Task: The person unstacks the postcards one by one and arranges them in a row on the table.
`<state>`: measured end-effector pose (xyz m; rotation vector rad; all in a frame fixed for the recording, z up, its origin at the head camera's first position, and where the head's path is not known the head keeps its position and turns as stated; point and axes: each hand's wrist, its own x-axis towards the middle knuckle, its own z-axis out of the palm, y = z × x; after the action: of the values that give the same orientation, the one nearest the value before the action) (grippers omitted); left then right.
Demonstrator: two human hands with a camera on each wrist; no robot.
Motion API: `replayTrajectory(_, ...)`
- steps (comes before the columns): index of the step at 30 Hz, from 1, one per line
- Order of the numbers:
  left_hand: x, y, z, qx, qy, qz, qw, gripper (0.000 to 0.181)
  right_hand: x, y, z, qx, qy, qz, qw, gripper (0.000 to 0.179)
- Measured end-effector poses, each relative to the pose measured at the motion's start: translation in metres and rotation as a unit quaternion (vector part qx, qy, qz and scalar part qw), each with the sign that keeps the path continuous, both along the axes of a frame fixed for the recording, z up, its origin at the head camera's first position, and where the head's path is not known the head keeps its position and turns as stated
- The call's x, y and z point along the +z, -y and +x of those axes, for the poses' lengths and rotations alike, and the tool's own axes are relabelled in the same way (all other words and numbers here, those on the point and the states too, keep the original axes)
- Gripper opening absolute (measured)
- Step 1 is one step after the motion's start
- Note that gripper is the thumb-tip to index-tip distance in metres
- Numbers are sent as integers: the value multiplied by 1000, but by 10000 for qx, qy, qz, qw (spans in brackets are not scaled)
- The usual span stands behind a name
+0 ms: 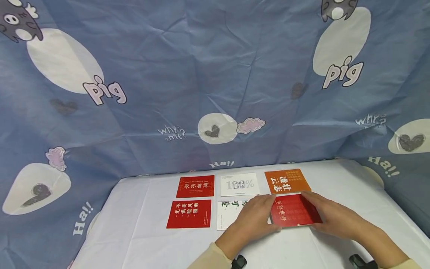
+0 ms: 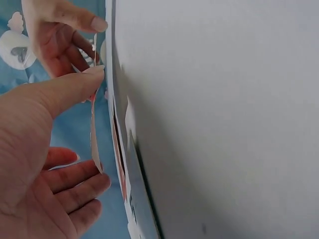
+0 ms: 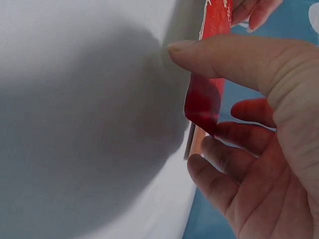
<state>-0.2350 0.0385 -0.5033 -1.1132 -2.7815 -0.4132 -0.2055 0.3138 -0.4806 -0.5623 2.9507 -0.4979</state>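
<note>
A red card [image 1: 293, 212] with white Chinese characters is held between both hands, low over the right part of the white table. Its left end is gripped by my left hand [image 1: 252, 218], thumb at the near edge and fingers toward the far edge. My right hand [image 1: 339, 218] holds the right end in the same way. The left wrist view shows the card [image 2: 94, 142] almost edge-on, slightly bowed. Seen from the right wrist, the card's red face [image 3: 204, 97] passes behind the thumb. Partly hidden by my left hand lies a white card [image 1: 226, 216] with green characters.
Two red cards, one at the back [image 1: 195, 186] and one nearer [image 1: 189, 214], lie at left. A white "Good Luck" card [image 1: 235, 189] is at back middle, an orange card [image 1: 288, 181] right of it. A blue patterned cloth [image 1: 215, 74] hangs behind the white tabletop [image 1: 144, 224].
</note>
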Motion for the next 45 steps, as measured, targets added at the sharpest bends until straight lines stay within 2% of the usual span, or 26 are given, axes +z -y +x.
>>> replayTrajectory(6, -1, -13, 0, 40, -3, -121, 9999, 90, -6, -8, -3, -78, 68, 37, 9999, 96)
replayTrajectory(11, -2, -21, -1, 126, 55, -227, 9996, 91, -5, -10, -6, -145, 266, 18, 9995, 94)
replayTrajectory(16, -3, -24, -3, 126, 67, -179, 9997, 90, -3, -12, -9, -186, 424, -108, 9989, 93)
replayTrajectory(24, -3, -24, -5, 199, 410, -166, 9988, 88, -5, -16, -12, -14, 471, -268, 9985, 90)
replayTrajectory(31, -6, -28, -6, 229, 474, -288, 9982, 84, -10, -15, -13, -232, 668, -346, 9969, 89)
replayTrajectory(45, -4, -36, -4, 292, 613, -284, 9973, 77, -14, -17, -7, -312, 387, -331, 9982, 82)
